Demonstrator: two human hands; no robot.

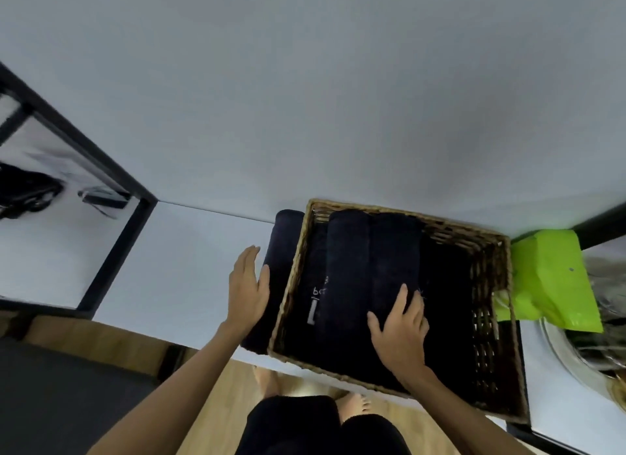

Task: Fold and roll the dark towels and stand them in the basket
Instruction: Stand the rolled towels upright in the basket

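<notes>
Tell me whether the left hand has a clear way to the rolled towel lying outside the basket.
Probably yes. The left hand is open right beside the rolled towel, left of the basket wall, with nothing between them.

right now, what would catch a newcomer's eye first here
The woven wicker basket on the white table stands out, packed with rolled dark towels, with the right hand resting on one. Another rolled dark towel lies outside along the basket's left wall, beside the open left hand. A bright green plastic bag sits right of the basket.
</notes>
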